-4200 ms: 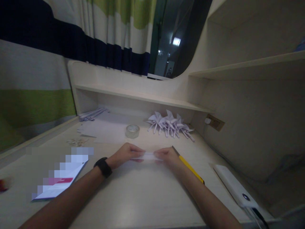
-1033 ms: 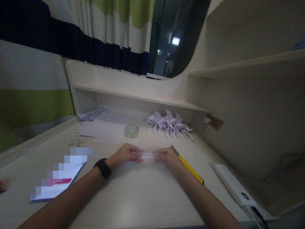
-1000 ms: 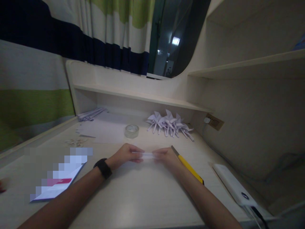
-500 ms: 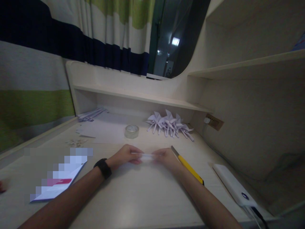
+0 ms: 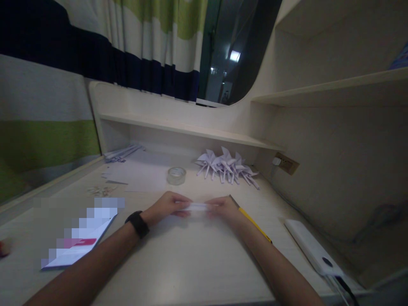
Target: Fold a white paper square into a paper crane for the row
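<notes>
Between my two hands, above the middle of the desk, is a narrow strip of white paper [image 5: 198,207], held level. My left hand [image 5: 171,207], with a black band on its wrist, pinches the strip's left end between thumb and fingers. The right end is pinched by my right hand [image 5: 223,208]; its fingertips are slightly blurred. Folds in the paper are too small to make out. Just right of my right hand lies a yellow utility knife [image 5: 255,224], partly covered by the forearm. A roll of clear tape [image 5: 176,175] sits behind my hands.
Several white paper pinwheels [image 5: 225,165] lie at the back. Rolled paper sticks [image 5: 123,153] and paper sheets [image 5: 140,172] are at back left, small scraps [image 5: 100,190] before them. A lit, pixelated screen [image 5: 81,238] lies left; a white power bank [image 5: 312,246] with cables lies right.
My right hand has shifted slightly right, and more of the paper strip shows between my hands. The right forearm now covers more of the knife.
</notes>
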Tool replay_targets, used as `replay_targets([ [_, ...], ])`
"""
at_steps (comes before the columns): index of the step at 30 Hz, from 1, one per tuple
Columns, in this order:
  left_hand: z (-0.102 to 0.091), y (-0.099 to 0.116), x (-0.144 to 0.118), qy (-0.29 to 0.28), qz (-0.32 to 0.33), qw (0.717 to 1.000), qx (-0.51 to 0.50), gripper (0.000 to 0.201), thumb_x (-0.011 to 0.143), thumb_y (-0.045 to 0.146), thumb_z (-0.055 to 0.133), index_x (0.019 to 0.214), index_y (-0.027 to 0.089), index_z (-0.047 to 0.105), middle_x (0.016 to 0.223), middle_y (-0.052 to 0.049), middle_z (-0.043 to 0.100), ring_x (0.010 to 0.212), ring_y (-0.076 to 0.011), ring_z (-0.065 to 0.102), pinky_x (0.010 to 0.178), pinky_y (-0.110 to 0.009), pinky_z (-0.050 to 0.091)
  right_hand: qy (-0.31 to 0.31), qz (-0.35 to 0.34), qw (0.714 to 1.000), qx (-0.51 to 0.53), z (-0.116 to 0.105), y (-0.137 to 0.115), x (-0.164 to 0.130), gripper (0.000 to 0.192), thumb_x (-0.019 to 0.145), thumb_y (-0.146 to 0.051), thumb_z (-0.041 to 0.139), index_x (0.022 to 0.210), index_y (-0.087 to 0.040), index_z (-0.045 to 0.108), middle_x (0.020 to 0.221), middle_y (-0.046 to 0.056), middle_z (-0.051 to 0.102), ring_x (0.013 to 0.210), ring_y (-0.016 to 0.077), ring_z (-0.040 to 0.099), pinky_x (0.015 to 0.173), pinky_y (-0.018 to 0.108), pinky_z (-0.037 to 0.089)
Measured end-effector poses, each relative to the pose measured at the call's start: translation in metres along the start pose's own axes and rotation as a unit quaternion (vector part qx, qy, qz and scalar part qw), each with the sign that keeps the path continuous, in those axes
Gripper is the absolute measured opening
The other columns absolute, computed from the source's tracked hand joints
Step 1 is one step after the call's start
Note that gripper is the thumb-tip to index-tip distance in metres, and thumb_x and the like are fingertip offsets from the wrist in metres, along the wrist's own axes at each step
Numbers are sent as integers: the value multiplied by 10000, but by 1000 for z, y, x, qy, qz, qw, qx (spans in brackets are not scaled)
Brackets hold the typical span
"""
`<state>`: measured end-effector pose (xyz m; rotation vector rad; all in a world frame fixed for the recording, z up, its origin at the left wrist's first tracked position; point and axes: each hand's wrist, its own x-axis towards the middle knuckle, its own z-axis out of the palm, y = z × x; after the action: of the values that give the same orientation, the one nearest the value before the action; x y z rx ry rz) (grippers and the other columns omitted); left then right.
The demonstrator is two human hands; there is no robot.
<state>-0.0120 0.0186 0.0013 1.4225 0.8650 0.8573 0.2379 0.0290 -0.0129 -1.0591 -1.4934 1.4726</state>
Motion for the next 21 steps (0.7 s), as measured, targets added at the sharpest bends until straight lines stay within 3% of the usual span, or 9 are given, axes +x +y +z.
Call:
replay_targets([
  [9,-2,-2,1,15,-7,1000,14,389,653,339,795,970,123,731,835,-90,749,762,-207,692,796,-366,541,44,-21,998,34,3,12,5,473,514,-403,858,852,-94,737,681,94,713,571,162,660,599,287,544],
  [14,2,0,0,13,13,998,53,370,670,347,780,945,104,733,805,-95,744,720,-206,687,750,-353,546,68,-20,997,21,8,7,3,454,527,-407,850,838,-96,735,638,76,699,540,155,644,576,281,534],
  [21,5,-7,2,-18,-16,998,65,389,713,380,735,984,101,722,789,-100,734,708,-199,681,708,-339,552,69,-16,997,-6,16,-5,-5,381,512,-357,849,763,-95,734,619,61,689,553,160,635,583,284,527],
])
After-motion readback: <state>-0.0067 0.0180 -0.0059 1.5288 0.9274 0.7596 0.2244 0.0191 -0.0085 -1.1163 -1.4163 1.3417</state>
